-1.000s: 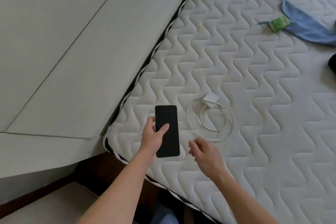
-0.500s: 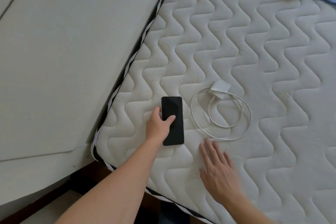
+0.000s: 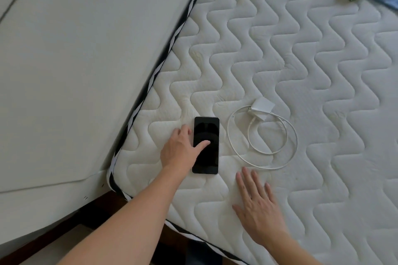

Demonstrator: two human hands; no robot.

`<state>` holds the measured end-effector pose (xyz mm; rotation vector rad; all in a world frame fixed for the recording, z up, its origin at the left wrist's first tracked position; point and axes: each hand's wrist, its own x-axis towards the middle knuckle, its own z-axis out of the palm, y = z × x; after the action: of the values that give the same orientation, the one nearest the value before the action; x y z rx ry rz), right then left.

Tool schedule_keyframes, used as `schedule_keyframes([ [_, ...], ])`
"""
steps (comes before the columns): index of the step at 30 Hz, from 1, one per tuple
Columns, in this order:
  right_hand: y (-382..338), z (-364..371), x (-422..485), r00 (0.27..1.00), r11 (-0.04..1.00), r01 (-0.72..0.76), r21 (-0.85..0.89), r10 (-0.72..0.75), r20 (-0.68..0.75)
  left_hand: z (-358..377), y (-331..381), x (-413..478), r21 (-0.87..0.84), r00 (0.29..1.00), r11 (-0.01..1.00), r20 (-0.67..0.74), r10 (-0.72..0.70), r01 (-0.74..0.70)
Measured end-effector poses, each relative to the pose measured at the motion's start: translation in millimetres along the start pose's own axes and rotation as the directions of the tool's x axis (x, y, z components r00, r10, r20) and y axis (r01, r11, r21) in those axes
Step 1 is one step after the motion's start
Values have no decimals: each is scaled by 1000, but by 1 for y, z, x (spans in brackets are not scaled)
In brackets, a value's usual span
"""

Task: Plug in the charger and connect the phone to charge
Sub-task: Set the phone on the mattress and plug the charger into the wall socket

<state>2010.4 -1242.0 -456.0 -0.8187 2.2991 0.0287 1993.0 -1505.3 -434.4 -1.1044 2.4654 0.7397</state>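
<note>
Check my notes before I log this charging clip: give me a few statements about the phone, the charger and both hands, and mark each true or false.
1. The phone lies flat on the mattress, screen dark. True.
2. The left hand rests on the phone, thumb on the screen. True.
3. The right hand holds the charger. False: it lies open and flat on the mattress, just short of the cable loop.
4. The cable is plugged into the phone. False: it lies coiled beside the phone, apart from it.
5. The charger lies at the far side of the coil. True.
</note>
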Motion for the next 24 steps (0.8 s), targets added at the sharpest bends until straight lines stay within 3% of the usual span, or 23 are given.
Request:
schedule_keyframes([
  [4, -5, -45, 4, 999, 988, 8, 153, -3, -33, -24, -18, -5, 166, 993, 980, -31, 114, -108],
  [7, -5, -89, 16, 980, 975, -48, 218, 87, -177, -35, -38, 0, 278, 979, 939, 68, 193, -204],
  [11, 4, -132, 48, 928, 943, -131, 306, 225, -297, -34, -51, 7, 289, 962, 922, 168, 216, -257],
  [16, 9, -145, 89, 870, 837, -267, 477, 423, -254, -18, -55, 15, 324, 964, 912, 169, 205, -250],
  [24, 1, -138, 134, 737, 700, -424, 574, 635, -230, -1, -66, 22, 308, 964, 913, 108, 244, -266],
])
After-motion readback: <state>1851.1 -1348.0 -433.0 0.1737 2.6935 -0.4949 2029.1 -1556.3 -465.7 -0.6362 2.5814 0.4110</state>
